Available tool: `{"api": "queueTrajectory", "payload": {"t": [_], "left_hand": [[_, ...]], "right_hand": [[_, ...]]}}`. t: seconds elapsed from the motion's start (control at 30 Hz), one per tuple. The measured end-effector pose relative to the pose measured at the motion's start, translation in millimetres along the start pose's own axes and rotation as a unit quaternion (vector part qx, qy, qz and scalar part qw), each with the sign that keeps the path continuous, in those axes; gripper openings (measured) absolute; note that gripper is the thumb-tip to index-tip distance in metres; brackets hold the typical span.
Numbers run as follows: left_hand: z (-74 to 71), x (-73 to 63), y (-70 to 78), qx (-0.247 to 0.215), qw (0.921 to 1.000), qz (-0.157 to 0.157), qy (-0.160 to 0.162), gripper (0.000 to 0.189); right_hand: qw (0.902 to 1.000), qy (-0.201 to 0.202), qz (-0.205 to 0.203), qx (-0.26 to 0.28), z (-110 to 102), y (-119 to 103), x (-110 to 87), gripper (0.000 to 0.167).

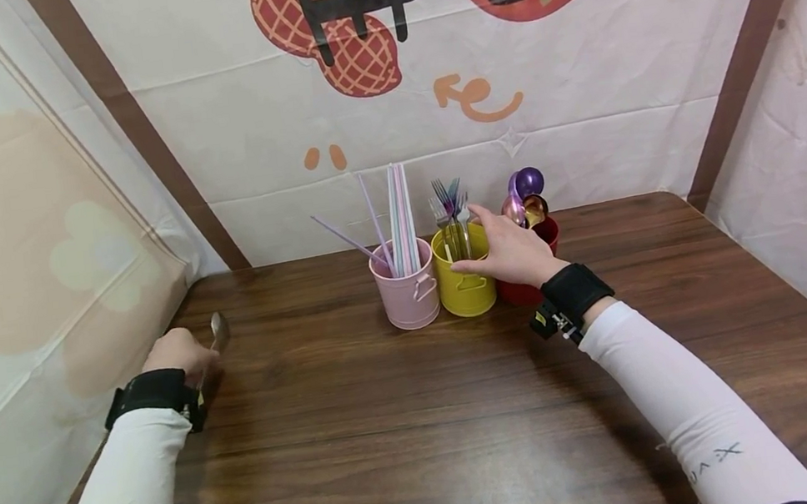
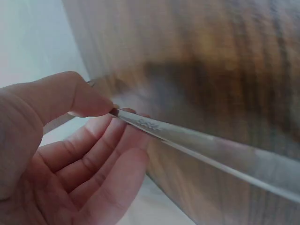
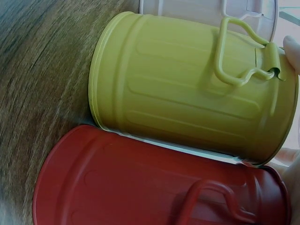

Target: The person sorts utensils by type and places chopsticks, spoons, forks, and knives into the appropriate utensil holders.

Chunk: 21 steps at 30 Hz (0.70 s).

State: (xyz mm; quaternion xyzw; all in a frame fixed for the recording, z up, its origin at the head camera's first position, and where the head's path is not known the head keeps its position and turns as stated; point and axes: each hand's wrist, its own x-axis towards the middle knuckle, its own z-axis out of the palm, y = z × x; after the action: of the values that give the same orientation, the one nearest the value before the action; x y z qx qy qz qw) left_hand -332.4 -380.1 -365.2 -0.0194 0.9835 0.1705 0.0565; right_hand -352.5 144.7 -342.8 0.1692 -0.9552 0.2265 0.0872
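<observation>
At the table's left side, my left hand (image 1: 180, 352) pinches the handle of a silver spoon (image 2: 187, 147) between thumb and fingertips. The spoon's bowl points up and away beside the knuckles in the head view. My right hand (image 1: 513, 251) is spread over the rim of a yellow bucket (image 1: 467, 299), thumb at the front and fingers reaching toward the back. Several forks (image 1: 449, 204) stand upright in that bucket, close to those fingers. In the right wrist view the thumb (image 3: 293, 52) lies right at the yellow rim, near the wire handle.
A pink bucket (image 1: 410, 306) with several straws (image 1: 401, 210) stands left of the yellow one. Against its right side is a red bucket (image 3: 140, 183) with several shiny spoons (image 1: 528, 182), partly behind my right hand. A printed cloth wall (image 1: 246, 137) rises behind the wooden table (image 1: 364, 425).
</observation>
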Motion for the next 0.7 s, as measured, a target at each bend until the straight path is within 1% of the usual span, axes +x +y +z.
{"api": "queueTrajectory", "payload": {"t": [0.03, 0.1, 0.17, 0.2, 0.23, 0.3, 0.37, 0.43, 0.5, 0.53, 0.6, 0.63, 0.7], "left_hand": [[-3.3, -1.6, 1.8, -0.004, 0.9999, 0.008, 0.01, 0.028], [-9.3, -3.9, 7.1, -0.025, 0.9991, 0.02, 0.029, 0.028], [-14.6, -4.3, 13.7, -0.054, 0.9965, 0.033, 0.055, 0.029], [-17.5, -4.7, 17.7, -0.076, 0.994, 0.039, 0.068, 0.029], [-20.2, -4.3, 23.0, -0.095, 0.9909, 0.044, 0.085, 0.03], [-25.7, -3.9, 35.2, -0.144, 0.9818, 0.057, 0.11, 0.031], [-31.6, -5.0, 49.3, -0.198, 0.9687, 0.07, 0.132, 0.03], [-36.5, -7.7, 64.9, -0.253, 0.9525, 0.081, 0.149, 0.028], [-40.8, -11.3, 81.8, -0.31, 0.9316, 0.097, 0.163, 0.023], [-42.7, -13.1, 90.7, -0.342, 0.9181, 0.107, 0.17, 0.02], [-46.4, -17.7, 109.9, -0.389, 0.8928, 0.132, 0.184, 0.015], [-48.3, -20.2, 119.9, -0.42, 0.8756, 0.147, 0.187, 0.012], [-51.4, -25.4, 140.1, -0.457, 0.849, 0.175, 0.199, 0.008]], "right_hand": [[1.0, 0.003, 0.0, 0.0, -0.4, -0.3, 0.3, 0.108], [1.0, 0.002, -0.004, 0.004, -1.1, -0.7, 0.1, 0.108], [1.0, 0.0, -0.005, 0.007, -1.1, -0.6, -0.6, 0.108], [0.9999, -0.002, -0.005, 0.009, -1.1, -0.5, -1.2, 0.108], [0.9999, -0.005, -0.004, 0.01, -0.5, 0.3, -2.1, 0.108], [0.9999, -0.009, -0.004, 0.01, 0.5, 1.8, -3.4, 0.108], [0.9999, -0.011, -0.007, 0.01, 0.7, 2.3, -4.3, 0.107], [0.9998, -0.014, -0.014, 0.004, 0.0, 1.9, -4.5, 0.107], [0.9995, -0.013, -0.026, -0.005, -1.7, 1.2, -4.4, 0.106], [0.9994, -0.011, -0.033, -0.009, -3.5, 0.4, -4.4, 0.105], [0.9985, 0.007, -0.052, -0.017, -8.3, -1.1, -5.0, 0.1], [0.9976, 0.02, -0.064, -0.019, -11.7, -1.3, -5.8, 0.097], [0.9941, 0.058, -0.089, -0.021, -20.1, -1.4, -8.2, 0.09]]}}
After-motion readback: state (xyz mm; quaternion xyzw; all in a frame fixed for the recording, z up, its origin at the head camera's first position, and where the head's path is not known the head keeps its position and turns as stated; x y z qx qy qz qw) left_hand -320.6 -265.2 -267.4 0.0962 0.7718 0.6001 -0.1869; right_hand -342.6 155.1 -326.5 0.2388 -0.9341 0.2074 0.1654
